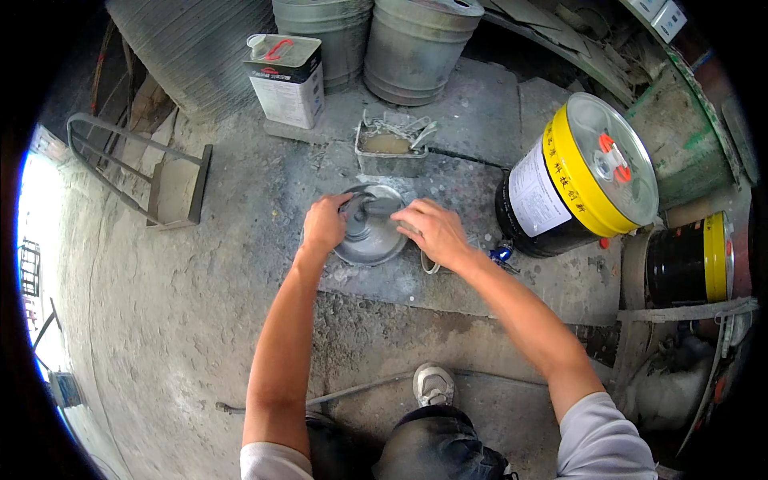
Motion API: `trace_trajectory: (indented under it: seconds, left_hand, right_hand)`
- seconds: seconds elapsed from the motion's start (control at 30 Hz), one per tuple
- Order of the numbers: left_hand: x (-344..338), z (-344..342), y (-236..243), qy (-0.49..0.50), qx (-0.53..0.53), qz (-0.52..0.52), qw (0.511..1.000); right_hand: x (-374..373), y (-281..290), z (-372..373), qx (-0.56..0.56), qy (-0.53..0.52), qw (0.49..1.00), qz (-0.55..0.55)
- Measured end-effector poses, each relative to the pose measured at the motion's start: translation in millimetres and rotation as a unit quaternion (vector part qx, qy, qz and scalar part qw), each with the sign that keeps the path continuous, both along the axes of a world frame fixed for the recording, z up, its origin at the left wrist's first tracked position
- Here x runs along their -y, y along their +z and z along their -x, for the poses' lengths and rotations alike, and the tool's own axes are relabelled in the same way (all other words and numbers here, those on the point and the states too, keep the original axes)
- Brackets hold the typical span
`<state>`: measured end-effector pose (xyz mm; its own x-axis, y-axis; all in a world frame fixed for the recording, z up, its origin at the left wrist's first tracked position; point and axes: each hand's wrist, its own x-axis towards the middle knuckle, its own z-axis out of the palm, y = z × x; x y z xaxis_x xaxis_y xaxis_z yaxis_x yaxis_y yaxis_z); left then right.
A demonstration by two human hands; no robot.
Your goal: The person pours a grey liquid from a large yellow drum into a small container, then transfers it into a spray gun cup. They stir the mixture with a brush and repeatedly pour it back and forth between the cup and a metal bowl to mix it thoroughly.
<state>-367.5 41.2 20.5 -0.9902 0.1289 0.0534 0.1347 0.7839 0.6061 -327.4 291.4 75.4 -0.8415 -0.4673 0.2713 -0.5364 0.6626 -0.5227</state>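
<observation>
A shallow round metal bowl (370, 252) sits on the stained floor board, with grey material and a darker grey piece inside it. At its left rim, my left hand (324, 223) is closed, its fingertips reaching over the edge. My right hand (436, 232) hovers over the bowl's right side with fingers drawn together; whatever they pinch is too small to make out. Just below that hand, a pale loop-shaped handle (430, 263) shows by the bowl. Beyond the bowl stands a rectangular metal tin (390, 166) holding murky liquid and several tools.
Right of the bowl stands a black-and-yellow drum (588, 180) with a blue tap (502, 254). A rectangular can (288, 92) and grey metal buckets (416, 52) are at the back. A metal frame (192, 184) stands left. A hose (344, 393) crosses the floor near my shoe (434, 385).
</observation>
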Motion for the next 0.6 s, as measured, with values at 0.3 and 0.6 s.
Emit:
trace_trajectory:
  seconds: [0.3, 0.6]
  left_hand:
    - [-2, -3, 14, 0.003, 0.042, -0.049, 0.998]
    - [-3, -1, 5, 0.03, 0.066, -0.027, 0.997]
  right_hand:
    - [5, 3, -3, 0.067, 0.043, 0.997, 0.002]
    - [6, -16, -6, 0.092, -0.132, 0.971, 0.178]
